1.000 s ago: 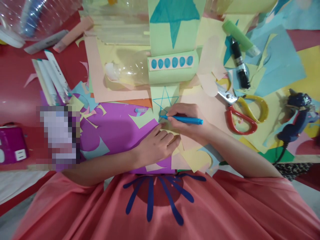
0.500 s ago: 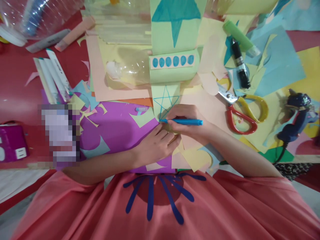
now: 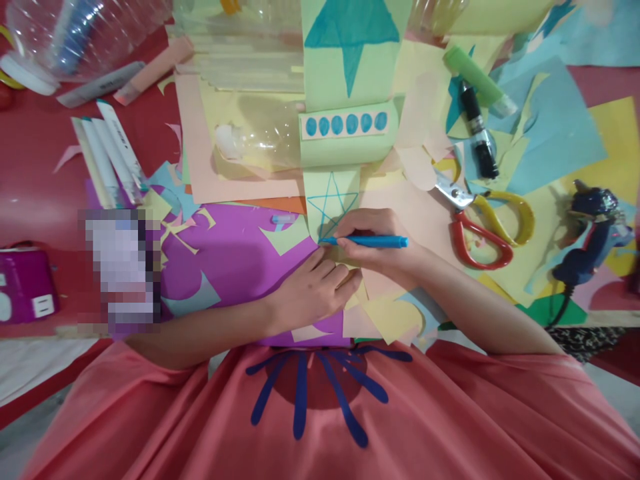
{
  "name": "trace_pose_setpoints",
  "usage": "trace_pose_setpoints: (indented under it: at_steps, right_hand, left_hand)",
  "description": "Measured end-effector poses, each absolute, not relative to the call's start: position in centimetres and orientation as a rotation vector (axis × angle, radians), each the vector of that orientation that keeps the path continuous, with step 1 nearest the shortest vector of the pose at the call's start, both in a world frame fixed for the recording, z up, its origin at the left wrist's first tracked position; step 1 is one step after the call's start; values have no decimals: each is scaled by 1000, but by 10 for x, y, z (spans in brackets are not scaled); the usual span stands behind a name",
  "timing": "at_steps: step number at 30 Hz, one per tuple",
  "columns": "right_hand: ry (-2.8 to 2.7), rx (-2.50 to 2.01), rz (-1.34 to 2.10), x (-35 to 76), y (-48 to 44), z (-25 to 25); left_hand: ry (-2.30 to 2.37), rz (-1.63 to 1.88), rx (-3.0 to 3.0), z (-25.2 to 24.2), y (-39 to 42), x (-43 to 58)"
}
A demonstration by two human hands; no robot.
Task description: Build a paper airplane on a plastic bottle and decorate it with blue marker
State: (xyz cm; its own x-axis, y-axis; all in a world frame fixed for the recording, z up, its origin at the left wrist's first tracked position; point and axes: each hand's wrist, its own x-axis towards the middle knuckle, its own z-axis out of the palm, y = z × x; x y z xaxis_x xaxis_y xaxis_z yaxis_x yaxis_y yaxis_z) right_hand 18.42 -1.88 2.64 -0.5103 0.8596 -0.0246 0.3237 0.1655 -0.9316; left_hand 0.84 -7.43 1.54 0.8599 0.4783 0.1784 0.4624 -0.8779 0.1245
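Observation:
My right hand (image 3: 373, 233) is closed around a blue pen (image 3: 383, 241), whose tip touches the lower left of a blue outlined star (image 3: 333, 200) on a pale green paper strip (image 3: 347, 180). Just below it, my left hand (image 3: 320, 287) lies flat with its fingers somewhat spread, at the strip's lower end. Above the star, a green band bears a pink label (image 3: 345, 125) with several blue ovals. A larger filled teal star shape (image 3: 353, 30) shows at the top.
Scissors (image 3: 480, 220) and a glue gun (image 3: 590, 233) lie at the right, a black marker (image 3: 479, 130) above them. Several white markers (image 3: 110, 153) and a purple box (image 3: 27, 283) are at the left. Clear bottles (image 3: 260, 137) and paper scraps surround the strip.
The blue pen's back end has shifted very slightly to the right and up. My left hand looks unmoved, and the view has shifted a little.

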Motion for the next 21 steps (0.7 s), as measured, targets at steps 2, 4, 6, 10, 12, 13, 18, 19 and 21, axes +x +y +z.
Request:
trace_pose_setpoints:
  at_steps: [2, 4, 6, 10, 12, 13, 18, 19, 21]
  right_hand:
    - [-1928, -1116, 1334, 184, -19, 25]
    - [-1926, -1123, 1337, 184, -19, 24]
    - [-1911, -1138, 1334, 184, -20, 23]
    - [-1878, -1191, 1341, 183, -19, 24]
    - [-1866, -1227, 1348, 182, -19, 25]
    - [-1856, -1231, 1355, 182, -19, 26]
    - [-1773, -1245, 1362, 182, -20, 22]
    - [-1764, -1246, 1345, 182, -20, 21]
    - [-1755, -1236, 1317, 182, -20, 19]
  left_hand:
    - [755, 306, 2952, 17, -74, 8]
    - [758, 292, 2953, 19, -73, 8]
    - [753, 273, 2952, 20, -73, 8]
    - [738, 253, 2947, 20, -73, 9]
    - [737, 283, 2947, 19, -73, 9]
    - [736, 300, 2949, 18, -73, 9]
    - [727, 313, 2965, 18, -72, 9]
    - [726, 309, 2966, 18, -71, 9]
    - [728, 307, 2966, 18, -72, 10]
